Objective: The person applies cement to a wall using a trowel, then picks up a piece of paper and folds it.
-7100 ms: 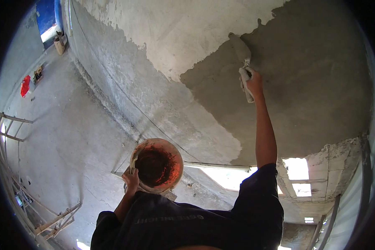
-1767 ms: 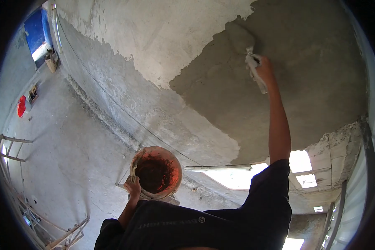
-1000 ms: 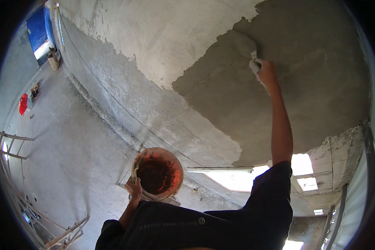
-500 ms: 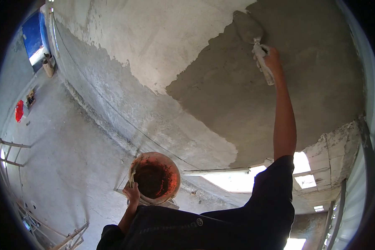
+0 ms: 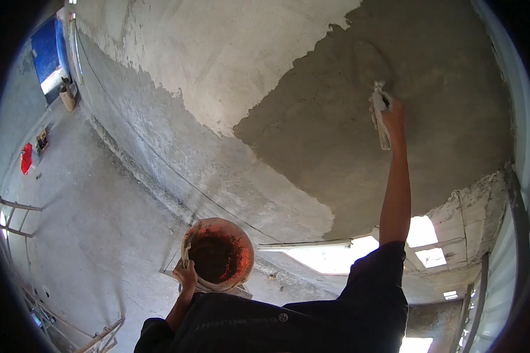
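My right hand [image 5: 392, 115] is wrapped round the pale, caked handle of a trowel [image 5: 373, 63], whose blade lies against the dark wet plaster [image 5: 312, 123] at upper right. Lighter dry plaster [image 5: 218, 59] borders the wet area on its left along a ragged edge. Low in the view, my left hand [image 5: 185, 274] grips the handle at the left rim of an orange-red bucket [image 5: 245, 242]. Dark mortar [image 5: 213, 259] shows inside the bucket, and some is smeared on its inner wall.
A red item [image 5: 26, 158] lies on the floor at far left, with a pale container [image 5: 68, 97] standing near the blue door [image 5: 45, 50]. Metal frames [image 5: 103, 335] stand at lower left. Below the wet plaster is a bright opening [image 5: 324, 257].
My right hand and the trowel have moved down and slightly right across the wet plaster. My left hand still holds the bucket, nearly unmoved.
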A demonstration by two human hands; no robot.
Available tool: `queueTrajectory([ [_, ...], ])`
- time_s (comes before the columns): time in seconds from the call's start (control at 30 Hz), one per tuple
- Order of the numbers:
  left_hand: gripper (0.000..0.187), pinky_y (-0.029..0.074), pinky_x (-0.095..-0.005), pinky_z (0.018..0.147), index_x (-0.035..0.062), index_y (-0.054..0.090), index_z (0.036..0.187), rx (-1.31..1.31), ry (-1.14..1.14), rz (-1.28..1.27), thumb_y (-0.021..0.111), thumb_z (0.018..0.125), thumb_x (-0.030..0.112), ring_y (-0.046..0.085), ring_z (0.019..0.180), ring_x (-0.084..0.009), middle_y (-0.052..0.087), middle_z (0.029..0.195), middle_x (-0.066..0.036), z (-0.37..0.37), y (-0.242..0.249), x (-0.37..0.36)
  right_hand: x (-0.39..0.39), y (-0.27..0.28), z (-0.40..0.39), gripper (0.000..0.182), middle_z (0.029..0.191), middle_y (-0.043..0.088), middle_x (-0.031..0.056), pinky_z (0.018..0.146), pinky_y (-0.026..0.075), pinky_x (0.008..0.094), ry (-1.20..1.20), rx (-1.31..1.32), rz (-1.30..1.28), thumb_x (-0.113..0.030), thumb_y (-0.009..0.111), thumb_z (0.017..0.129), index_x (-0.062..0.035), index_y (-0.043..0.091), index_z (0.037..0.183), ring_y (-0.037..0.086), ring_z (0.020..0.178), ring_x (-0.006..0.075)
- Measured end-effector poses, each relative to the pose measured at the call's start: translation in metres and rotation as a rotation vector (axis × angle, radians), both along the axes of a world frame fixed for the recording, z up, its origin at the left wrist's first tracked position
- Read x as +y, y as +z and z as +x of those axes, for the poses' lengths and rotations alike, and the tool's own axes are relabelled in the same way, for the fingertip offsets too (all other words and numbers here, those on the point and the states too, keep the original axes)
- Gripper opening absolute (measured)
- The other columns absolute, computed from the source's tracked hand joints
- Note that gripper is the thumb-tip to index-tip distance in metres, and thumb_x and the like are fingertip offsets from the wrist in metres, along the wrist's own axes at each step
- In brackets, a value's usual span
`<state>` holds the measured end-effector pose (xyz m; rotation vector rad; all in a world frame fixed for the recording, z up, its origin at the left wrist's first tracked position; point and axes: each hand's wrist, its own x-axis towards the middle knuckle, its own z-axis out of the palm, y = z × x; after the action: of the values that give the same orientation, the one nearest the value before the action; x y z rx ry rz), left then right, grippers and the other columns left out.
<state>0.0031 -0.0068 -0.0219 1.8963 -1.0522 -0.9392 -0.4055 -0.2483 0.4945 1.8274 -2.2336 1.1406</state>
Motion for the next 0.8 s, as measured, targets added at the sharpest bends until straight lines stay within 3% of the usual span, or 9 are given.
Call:
queueTrajectory([
  [0.1, 0.023, 0.040, -0.0426, 0.052, -0.0072, 0.057, 0.065, -0.004, 0.027, -0.004, 0.060, 0.068, 0.015, 0.051, 0.050, -0.0324, 0.055, 0.057, -0.021, -0.001, 0.004, 0.000, -0.022, 0.008, 0.000, 0.021, 0.060, 0.058, 0.0048, 0.038, 0.039, 0.0287, 0.110, 0.215, -0.003, -0.021, 0.059, 0.087, -0.0001, 0.063, 0.087, 0.051, 0.042, 0.0112],
  [0.17, 0.023, 0.040, -0.0424, 0.052, -0.0071, 0.057, 0.064, -0.059, 0.070, -0.080, 0.060, 0.068, 0.015, 0.051, 0.050, -0.0319, 0.055, 0.057, -0.020, -0.004, 0.014, 0.000, -0.037, 0.014, 0.008, 0.025, 0.071, 0.064, 0.0133, 0.057, 0.047, 0.0337, 0.041, 0.438, 0.092, -0.019, 0.065, 0.081, 0.0029, 0.064, 0.091, 0.062, 0.062, 0.0221],
  [0.27, 0.023, 0.039, -0.0421, 0.052, -0.0071, 0.057, 0.064, -0.065, 0.129, -0.164, 0.060, 0.069, 0.015, 0.051, 0.050, -0.0306, 0.056, 0.056, -0.019, -0.013, 0.032, -0.006, -0.066, 0.015, -0.018, 0.028, 0.069, 0.064, 0.0118, 0.053, 0.046, 0.0318, 0.078, 0.641, -0.067, -0.021, 0.065, 0.081, 0.0036, 0.063, 0.094, 0.061, 0.061, 0.0189],
  [0.4, 0.023, 0.040, -0.0416, 0.053, -0.0076, 0.056, 0.064, -0.043, 0.137, -0.201, 0.059, 0.069, 0.015, 0.051, 0.050, -0.0280, 0.055, 0.056, -0.018, -0.010, 0.043, -0.004, -0.057, 0.058, -0.005, 0.030, 0.070, 0.064, 0.0128, 0.054, 0.046, 0.0317, -0.028, 0.536, 0.029, -0.019, 0.065, 0.081, 0.0046, 0.063, 0.099, 0.061, 0.062, 0.0190],
  [0.47, 0.022, 0.040, -0.0416, 0.053, -0.0078, 0.057, 0.065, -0.018, 0.083, -0.107, 0.058, 0.069, 0.014, 0.052, 0.050, -0.0280, 0.056, 0.056, -0.018, -0.002, 0.016, 0.001, -0.037, 0.073, 0.027, 0.031, 0.071, 0.065, 0.0131, 0.055, 0.047, 0.0318, -0.043, 0.392, 0.030, -0.020, 0.064, 0.081, 0.0037, 0.063, 0.101, 0.061, 0.063, 0.0191],
  [0.53, 0.022, 0.041, -0.0415, 0.054, -0.0079, 0.057, 0.066, 0.010, 0.028, -0.024, 0.058, 0.069, 0.014, 0.052, 0.051, -0.0279, 0.056, 0.057, -0.019, -0.003, 0.021, -0.002, -0.040, 0.071, 0.020, 0.029, 0.071, 0.065, 0.0128, 0.054, 0.047, 0.0314, -0.021, 0.360, 0.050, -0.019, 0.063, 0.082, 0.0031, 0.063, 0.101, 0.061, 0.062, 0.0179],
  [0.6, 0.022, 0.042, -0.0417, 0.055, -0.0078, 0.059, 0.069, -0.035, 0.131, -0.113, 0.059, 0.069, 0.014, 0.054, 0.053, -0.0290, 0.057, 0.059, -0.020, -0.009, 0.031, -0.002, -0.049, 0.067, 0.009, 0.027, 0.071, 0.065, 0.0125, 0.052, 0.046, 0.0311, 0.005, 0.329, 0.068, -0.017, 0.061, 0.083, 0.0024, 0.063, 0.101, 0.060, 0.060, 0.0168],
  [0.67, 0.022, 0.042, -0.0417, 0.055, -0.0078, 0.060, 0.069, -0.070, 0.071, -0.081, 0.059, 0.068, 0.014, 0.054, 0.053, -0.0291, 0.058, 0.060, -0.020, -0.004, 0.011, -0.001, -0.062, 0.057, -0.012, 0.025, 0.070, 0.064, 0.0119, 0.054, 0.047, 0.0310, 0.220, 0.352, 0.023, -0.014, 0.058, 0.084, 0.0022, 0.063, 0.101, 0.060, 0.058, 0.0167],
  [0.8, 0.022, 0.042, -0.0419, 0.056, -0.0075, 0.061, 0.071, 0.014, 0.044, -0.051, 0.059, 0.069, 0.015, 0.055, 0.053, -0.0293, 0.058, 0.060, -0.020, -0.004, 0.012, -0.001, -0.096, 0.036, -0.067, 0.023, 0.069, 0.063, 0.0110, 0.059, 0.048, 0.0317, 0.187, 0.272, -0.030, -0.010, 0.054, 0.084, 0.0031, 0.063, 0.100, 0.060, 0.060, 0.0184],
])
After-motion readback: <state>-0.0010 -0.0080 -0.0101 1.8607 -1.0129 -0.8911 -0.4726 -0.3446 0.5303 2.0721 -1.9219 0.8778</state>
